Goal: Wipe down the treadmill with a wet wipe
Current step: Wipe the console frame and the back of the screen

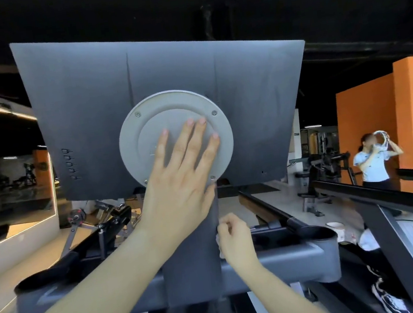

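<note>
Grey round plate (pixel 167 103) takes your left grip (pixel 180 183), fingers spread flat; your right grip (pixel 233 237) pinches the wet wipe (pixel 220 253) on the treadmill post (pixel 190 263) (most surfaces probably remain).

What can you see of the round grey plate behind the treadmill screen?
The round plate is light grey, plastic by its look: a flat outer ring with four screws around a raised inner disc. It sits low and centred on the screen's dark back, above the support column. The left hand lies flat on it, fingers straight and spread, covering its lower middle. The right hand, gripping the wet wipe, is below, off it.
</note>
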The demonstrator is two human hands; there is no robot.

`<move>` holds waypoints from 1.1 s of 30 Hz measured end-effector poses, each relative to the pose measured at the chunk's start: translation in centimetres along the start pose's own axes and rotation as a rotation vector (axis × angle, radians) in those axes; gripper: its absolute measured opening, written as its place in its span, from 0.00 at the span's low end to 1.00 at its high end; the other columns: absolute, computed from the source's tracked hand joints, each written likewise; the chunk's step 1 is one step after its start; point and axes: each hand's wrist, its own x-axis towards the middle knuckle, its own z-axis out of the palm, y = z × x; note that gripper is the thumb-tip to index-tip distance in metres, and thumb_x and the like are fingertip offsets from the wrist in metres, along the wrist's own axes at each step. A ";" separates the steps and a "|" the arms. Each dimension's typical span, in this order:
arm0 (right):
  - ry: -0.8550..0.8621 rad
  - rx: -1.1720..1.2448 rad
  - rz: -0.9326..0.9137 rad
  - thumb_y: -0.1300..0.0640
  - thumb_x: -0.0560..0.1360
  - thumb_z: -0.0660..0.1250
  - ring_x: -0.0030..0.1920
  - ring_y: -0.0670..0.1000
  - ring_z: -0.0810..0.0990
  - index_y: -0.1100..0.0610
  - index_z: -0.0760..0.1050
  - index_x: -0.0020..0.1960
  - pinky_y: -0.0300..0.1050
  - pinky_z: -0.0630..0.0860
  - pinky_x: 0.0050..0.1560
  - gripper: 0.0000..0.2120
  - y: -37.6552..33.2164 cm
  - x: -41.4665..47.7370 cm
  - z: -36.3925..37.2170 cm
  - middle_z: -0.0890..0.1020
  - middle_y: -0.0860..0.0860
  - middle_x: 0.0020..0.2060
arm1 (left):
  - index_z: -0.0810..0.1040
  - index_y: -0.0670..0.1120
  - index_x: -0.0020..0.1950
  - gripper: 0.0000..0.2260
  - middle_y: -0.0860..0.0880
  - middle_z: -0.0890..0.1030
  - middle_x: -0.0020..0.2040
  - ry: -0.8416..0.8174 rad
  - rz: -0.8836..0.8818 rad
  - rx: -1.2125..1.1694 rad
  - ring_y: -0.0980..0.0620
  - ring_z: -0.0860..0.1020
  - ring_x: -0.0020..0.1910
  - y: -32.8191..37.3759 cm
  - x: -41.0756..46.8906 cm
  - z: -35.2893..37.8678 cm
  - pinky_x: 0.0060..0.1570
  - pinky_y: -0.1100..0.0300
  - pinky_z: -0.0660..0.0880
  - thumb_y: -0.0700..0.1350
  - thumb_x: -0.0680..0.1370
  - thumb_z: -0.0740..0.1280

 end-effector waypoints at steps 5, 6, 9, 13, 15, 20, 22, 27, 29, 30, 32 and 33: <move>-0.328 -0.461 -0.005 0.61 0.79 0.58 0.36 0.53 0.82 0.56 0.74 0.41 0.47 0.78 0.37 0.10 3.4 -1.5 -1.4 0.82 0.51 0.35 | 0.66 0.41 0.79 0.31 0.37 0.57 0.82 -0.005 0.016 -0.094 0.39 0.55 0.82 2.5 -2.1 1.2 0.77 0.35 0.55 0.47 0.76 0.69; -0.383 -0.543 -0.032 0.60 0.78 0.59 0.41 0.53 0.82 0.55 0.76 0.42 0.46 0.78 0.41 0.09 3.9 -1.8 -2.0 0.83 0.50 0.38 | 0.70 0.41 0.76 0.28 0.37 0.61 0.81 0.010 0.034 -0.134 0.39 0.59 0.81 3.4 -2.7 1.6 0.77 0.35 0.57 0.45 0.76 0.68; -0.392 -0.596 -0.177 0.61 0.78 0.59 0.45 0.48 0.79 0.53 0.78 0.44 0.42 0.73 0.46 0.10 5.0 -2.4 -4.7 0.82 0.47 0.44 | 0.78 0.40 0.65 0.19 0.37 0.71 0.74 0.055 0.089 -0.284 0.37 0.70 0.73 6.2 -4.0 2.9 0.73 0.39 0.64 0.41 0.75 0.67; -0.282 -0.755 -0.350 0.59 0.80 0.59 0.42 0.49 0.75 0.52 0.76 0.46 0.45 0.71 0.42 0.09 8.0 -1.1 -12.0 0.73 0.46 0.44 | 0.80 0.43 0.54 0.11 0.44 0.79 0.61 -0.069 0.090 -0.427 0.43 0.76 0.58 10.6 -5.5 5.0 0.60 0.50 0.72 0.46 0.76 0.65; -0.209 -0.865 -0.409 0.59 0.81 0.59 0.43 0.51 0.75 0.53 0.76 0.46 0.49 0.73 0.41 0.09 10.2 0.1 -16.1 0.72 0.48 0.44 | 0.81 0.46 0.51 0.11 0.50 0.79 0.52 -0.196 0.049 -0.463 0.47 0.77 0.48 13.3 -5.8 6.7 0.50 0.53 0.75 0.49 0.77 0.62; -0.102 -0.992 -0.575 0.64 0.74 0.68 0.36 0.52 0.71 0.53 0.74 0.42 0.44 0.68 0.35 0.07 15.8 3.1 -22.2 0.71 0.48 0.39 | 0.83 0.50 0.55 0.20 0.54 0.82 0.50 -0.529 -0.134 -0.463 0.51 0.81 0.49 20.7 -6.3 11.9 0.49 0.55 0.79 0.57 0.76 0.57; -0.125 -0.984 -0.675 0.66 0.72 0.69 0.37 0.51 0.69 0.52 0.75 0.43 0.43 0.63 0.40 0.09 18.0 4.3 -23.2 0.74 0.47 0.40 | 0.81 0.49 0.65 0.21 0.53 0.82 0.60 -0.624 -0.183 -0.443 0.49 0.80 0.59 23.8 -6.4 13.9 0.59 0.54 0.76 0.56 0.77 0.60; -0.226 -0.832 -0.831 0.66 0.70 0.70 0.40 0.51 0.68 0.56 0.78 0.48 0.43 0.57 0.46 0.09 20.9 5.6 -23.8 0.78 0.48 0.47 | 0.84 0.45 0.61 0.26 0.48 0.85 0.58 -0.804 -0.346 -0.227 0.46 0.83 0.56 29.6 -6.2 17.7 0.57 0.51 0.79 0.61 0.70 0.75; -0.267 -0.810 -0.872 0.64 0.68 0.72 0.42 0.52 0.72 0.56 0.80 0.50 0.44 0.62 0.47 0.12 21.2 6.7 -23.8 0.79 0.49 0.48 | 0.86 0.43 0.56 0.26 0.47 0.86 0.52 -0.786 -0.413 -0.165 0.44 0.84 0.49 30.7 -5.9 18.6 0.51 0.51 0.81 0.60 0.66 0.81; -0.286 -0.813 -0.893 0.64 0.69 0.71 0.43 0.53 0.74 0.57 0.81 0.51 0.45 0.65 0.48 0.12 21.2 7.2 -23.9 0.80 0.49 0.47 | 0.86 0.43 0.55 0.27 0.47 0.86 0.52 -0.779 -0.438 -0.154 0.43 0.84 0.48 31.2 -5.6 18.7 0.50 0.51 0.81 0.59 0.65 0.82; -0.328 -0.800 -0.922 0.65 0.70 0.65 0.43 0.54 0.74 0.57 0.80 0.50 0.47 0.67 0.48 0.11 21.3 7.9 -24.4 0.79 0.50 0.43 | 0.86 0.43 0.55 0.27 0.47 0.86 0.51 -0.784 -0.484 -0.109 0.43 0.85 0.47 32.2 -5.3 18.7 0.48 0.52 0.81 0.59 0.64 0.83; -0.338 -0.796 -0.936 0.65 0.68 0.64 0.41 0.54 0.73 0.57 0.80 0.48 0.47 0.66 0.48 0.11 21.1 8.0 -24.7 0.78 0.50 0.41 | 0.86 0.44 0.55 0.27 0.47 0.87 0.51 -0.785 -0.485 -0.093 0.43 0.85 0.47 32.2 -5.3 18.5 0.47 0.52 0.81 0.59 0.63 0.83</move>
